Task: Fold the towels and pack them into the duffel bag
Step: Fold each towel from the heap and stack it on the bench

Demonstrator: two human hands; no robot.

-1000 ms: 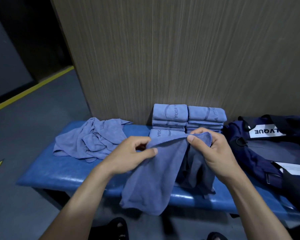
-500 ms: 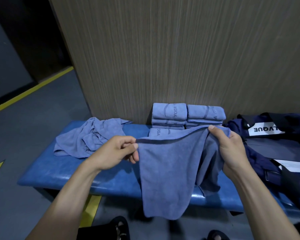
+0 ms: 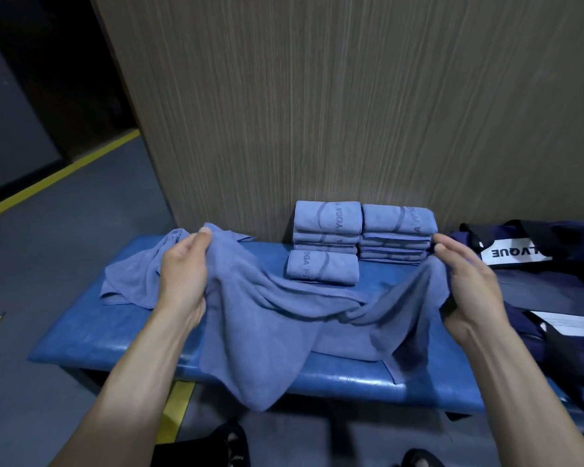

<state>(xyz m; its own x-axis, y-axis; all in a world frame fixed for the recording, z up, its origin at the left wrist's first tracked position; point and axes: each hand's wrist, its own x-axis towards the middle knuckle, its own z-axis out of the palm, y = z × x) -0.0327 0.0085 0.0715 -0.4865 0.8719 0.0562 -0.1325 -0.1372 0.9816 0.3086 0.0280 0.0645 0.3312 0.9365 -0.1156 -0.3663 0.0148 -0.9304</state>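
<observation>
A blue towel [image 3: 277, 318] sags between my two hands over the blue bench [image 3: 122, 335], its lower edge hanging past the front. My left hand [image 3: 182, 274] pinches one top corner at the left. My right hand [image 3: 466, 284] grips the other corner at the right. Behind the towel, folded towels [image 3: 327, 227] stand in two stacks against the wall, and one more folded towel [image 3: 321, 267] lies in front of the left stack. A navy duffel bag [image 3: 547, 284] lies open on the bench at the right.
A crumpled heap of loose towels [image 3: 132, 281] lies on the bench's left end, partly behind my left hand. A wood-grain wall [image 3: 351, 112] rises right behind the bench. The grey floor [image 3: 64, 214] with yellow lines is at the left. My feet in dark sandals show below.
My hands have moved far apart, stretching the towel wide. It has dropped from hanging in front of me to sagging low over the bench.
</observation>
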